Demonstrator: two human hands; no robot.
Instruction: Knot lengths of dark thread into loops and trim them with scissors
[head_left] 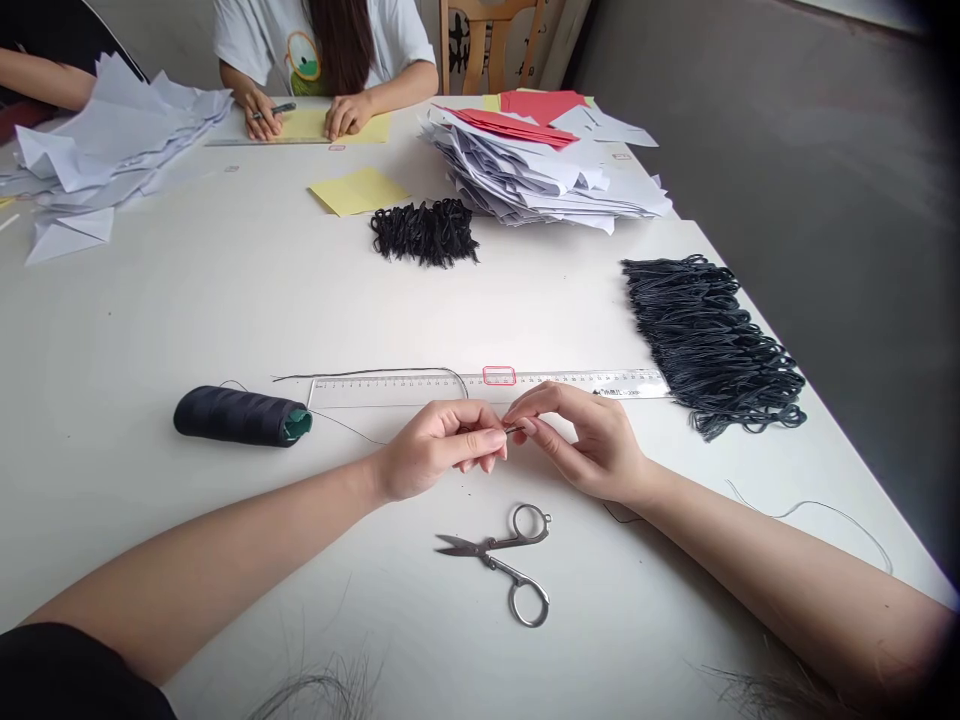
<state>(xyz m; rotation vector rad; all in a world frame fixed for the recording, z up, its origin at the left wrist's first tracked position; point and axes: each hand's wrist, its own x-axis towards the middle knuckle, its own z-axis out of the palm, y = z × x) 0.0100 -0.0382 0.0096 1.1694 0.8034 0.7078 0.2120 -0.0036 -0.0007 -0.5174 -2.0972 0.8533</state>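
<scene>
My left hand [442, 447] and my right hand [589, 440] meet over the table, fingertips almost touching. Both pinch a short dark bundle of black thread [513, 430], mostly hidden by the fingers. Strands of black thread [360, 374] trail left from my left hand across a clear ruler [555, 383], and another thin thread runs toward the spool of black thread [229, 415] lying on its side. Below my hands lie metal scissors [491, 548] with their blades slightly parted. A loose thread [840, 508] curls beyond my right forearm.
Looped bundles of black thread lie in a large row [712, 345] at the right edge and a smaller pile [425, 232] farther back. Behind are stacked white papers [517, 180], red paper [544, 105] and a yellow sheet [358, 190]. A co-worker [330, 60] sits opposite, holding a pen.
</scene>
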